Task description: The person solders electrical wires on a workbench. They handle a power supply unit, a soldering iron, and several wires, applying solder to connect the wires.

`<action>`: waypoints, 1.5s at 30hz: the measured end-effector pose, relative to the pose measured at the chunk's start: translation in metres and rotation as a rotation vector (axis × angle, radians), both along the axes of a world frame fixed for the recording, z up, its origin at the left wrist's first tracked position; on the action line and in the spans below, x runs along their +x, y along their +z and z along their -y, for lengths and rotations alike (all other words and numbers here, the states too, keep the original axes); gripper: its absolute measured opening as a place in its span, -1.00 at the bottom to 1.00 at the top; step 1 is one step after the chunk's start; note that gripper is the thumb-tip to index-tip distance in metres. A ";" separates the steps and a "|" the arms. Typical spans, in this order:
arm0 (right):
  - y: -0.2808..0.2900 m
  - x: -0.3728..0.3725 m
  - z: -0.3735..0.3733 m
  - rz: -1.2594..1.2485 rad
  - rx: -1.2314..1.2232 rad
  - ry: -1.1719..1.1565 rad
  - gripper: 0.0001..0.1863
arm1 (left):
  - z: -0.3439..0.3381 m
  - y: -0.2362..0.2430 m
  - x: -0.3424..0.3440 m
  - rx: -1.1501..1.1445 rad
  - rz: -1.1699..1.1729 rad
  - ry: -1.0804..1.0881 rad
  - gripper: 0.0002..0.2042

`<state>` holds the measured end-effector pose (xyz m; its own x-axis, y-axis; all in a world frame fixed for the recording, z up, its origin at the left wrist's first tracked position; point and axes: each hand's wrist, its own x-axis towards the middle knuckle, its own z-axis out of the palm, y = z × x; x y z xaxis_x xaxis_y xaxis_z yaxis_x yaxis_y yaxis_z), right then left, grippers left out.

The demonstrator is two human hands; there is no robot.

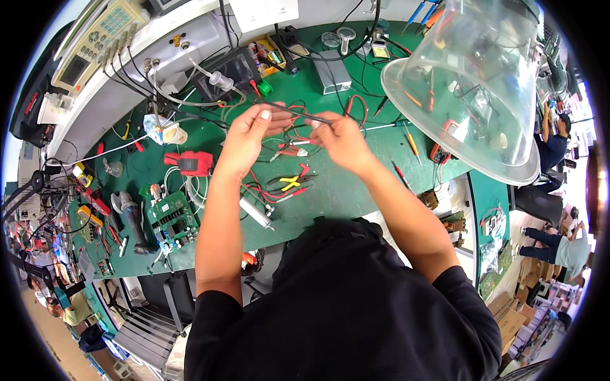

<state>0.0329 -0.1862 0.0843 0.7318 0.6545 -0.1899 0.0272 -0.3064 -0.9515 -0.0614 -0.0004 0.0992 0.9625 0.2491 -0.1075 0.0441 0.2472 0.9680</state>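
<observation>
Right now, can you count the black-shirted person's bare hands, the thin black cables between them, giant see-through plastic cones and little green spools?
Bare left hand and bare right hand: 2
Thin black cable between them: 1
Large clear plastic cone: 1
Small green spool: 1
Total: 5

The right hand (343,141) is blurred, hiding part of the dark cable (293,111).
</observation>
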 end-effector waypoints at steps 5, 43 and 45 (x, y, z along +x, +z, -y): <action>0.044 0.003 0.004 0.002 0.099 -0.070 -0.71 | 0.007 -0.085 0.000 0.642 -0.237 -0.002 -0.53; 0.046 -0.002 0.026 0.198 0.082 -0.476 -0.59 | -0.015 -0.113 -0.009 0.652 -0.346 -0.018 -0.69; 0.045 -0.005 0.017 0.074 0.142 -0.430 -0.62 | -0.009 -0.106 -0.006 0.446 -0.367 -0.006 -0.73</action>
<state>0.0281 -0.2034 0.1297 0.9509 0.3042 -0.0570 -0.0043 -0.1710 -0.9853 -0.0670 0.0086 -0.0066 0.8837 0.3414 -0.3202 0.3965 -0.1827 0.8997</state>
